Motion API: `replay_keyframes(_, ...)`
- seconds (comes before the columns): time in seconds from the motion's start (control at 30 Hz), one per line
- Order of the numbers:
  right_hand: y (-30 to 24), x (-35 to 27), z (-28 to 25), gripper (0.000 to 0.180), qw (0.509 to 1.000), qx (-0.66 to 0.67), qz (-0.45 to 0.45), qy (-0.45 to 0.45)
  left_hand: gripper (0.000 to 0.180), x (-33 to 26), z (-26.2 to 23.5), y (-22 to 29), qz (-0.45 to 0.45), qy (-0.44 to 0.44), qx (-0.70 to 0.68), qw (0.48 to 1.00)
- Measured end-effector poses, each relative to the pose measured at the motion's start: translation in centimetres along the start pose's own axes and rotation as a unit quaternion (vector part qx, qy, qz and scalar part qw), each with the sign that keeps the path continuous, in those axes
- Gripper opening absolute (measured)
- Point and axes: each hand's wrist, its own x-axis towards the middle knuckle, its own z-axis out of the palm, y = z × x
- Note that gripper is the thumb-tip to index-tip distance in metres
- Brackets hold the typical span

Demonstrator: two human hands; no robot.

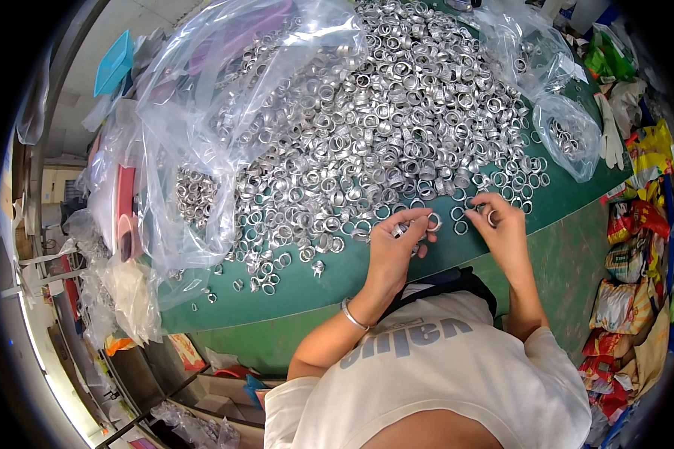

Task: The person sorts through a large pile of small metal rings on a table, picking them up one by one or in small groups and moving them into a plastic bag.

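Observation:
A large heap of silver metal rings covers the green table in front of me. My left hand is at the heap's near edge, its fingers curled around several rings. One held ring shows upright by the thumb and index fingertips. To its right, my right hand has bent fingers, with a metal ring showing between thumb and fingers. Loose rings lie flat on the table between the two hands. The palms are partly hidden.
Clear plastic sheeting drapes over the heap's left side. A clear bag with rings lies at the right, near a white glove. A blue scoop-shaped tray stands at far left. Colourful packages line the right side.

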Motion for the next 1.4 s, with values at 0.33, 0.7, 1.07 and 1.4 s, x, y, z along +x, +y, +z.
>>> replay_keyframes(0.33,-1.0,0.1,2.5,0.026,0.977,-0.208,0.028,-0.037,0.024,0.3,-0.1,-1.1,0.058,0.025,0.067,0.996)
replay_keyframes(0.7,-0.6,0.0,1.7,0.016,0.987,-0.150,-0.038,-0.039,0.026,0.6,0.1,-1.7,0.091,0.034,0.109,0.989)
replay_keyframes(1.07,-0.6,-0.2,1.8,0.012,0.999,0.048,-0.021,0.015,0.023,0.5,0.1,-2.0,0.100,0.037,0.134,0.985)
replay_keyframes(1.4,-1.8,-0.6,1.9,0.013,0.971,0.223,0.036,-0.078,0.021,0.5,1.1,-2.5,0.101,0.003,0.111,0.989)
